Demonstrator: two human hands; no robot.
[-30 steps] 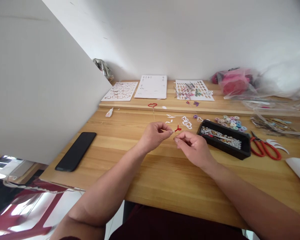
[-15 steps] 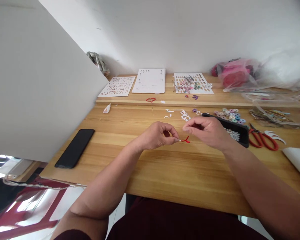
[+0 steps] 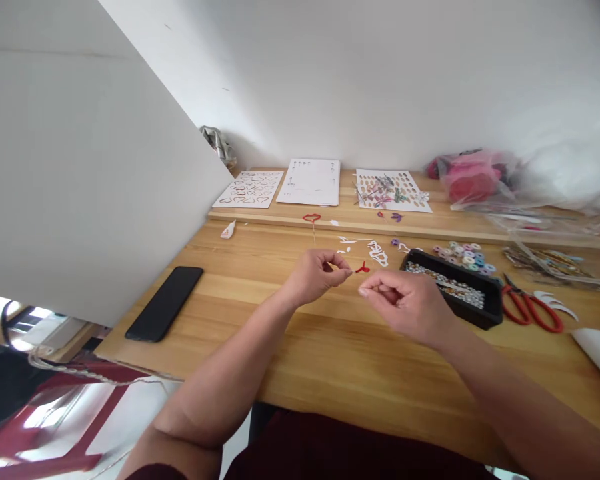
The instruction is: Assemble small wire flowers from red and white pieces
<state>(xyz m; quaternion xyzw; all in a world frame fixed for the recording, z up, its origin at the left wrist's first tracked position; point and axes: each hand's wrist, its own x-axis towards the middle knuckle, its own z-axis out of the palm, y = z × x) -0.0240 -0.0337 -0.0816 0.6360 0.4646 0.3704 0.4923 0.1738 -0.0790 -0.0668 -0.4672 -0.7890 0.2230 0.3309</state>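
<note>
My left hand (image 3: 323, 275) is closed in a pinch on the end of a small red branched piece (image 3: 363, 268), held above the table; it looks thread-wrapped, though it is too small to be sure. My right hand (image 3: 407, 303) sits just right of it and nearer my body, thumb and forefinger pressed together. Whatever these fingers grip is too fine to make out. Behind the hands lie white paper cut-outs (image 3: 379, 253). Farther back, a red wire-like outline (image 3: 311, 217) with a thin stem rests at the ledge.
Right of my hands stands a black tray (image 3: 491, 313) of beads, with thread spools (image 3: 464, 255) and red-handled scissors (image 3: 533, 310) close by. A phone (image 3: 164, 303) lies left, a small white bottle (image 3: 229, 230) behind it. Patterned sheets (image 3: 309, 181) lie on the raised ledge.
My right hand has moved from beyond the red piece to its near side, toward my body. The left hand keeps its pinch. The whole view has shifted slightly.
</note>
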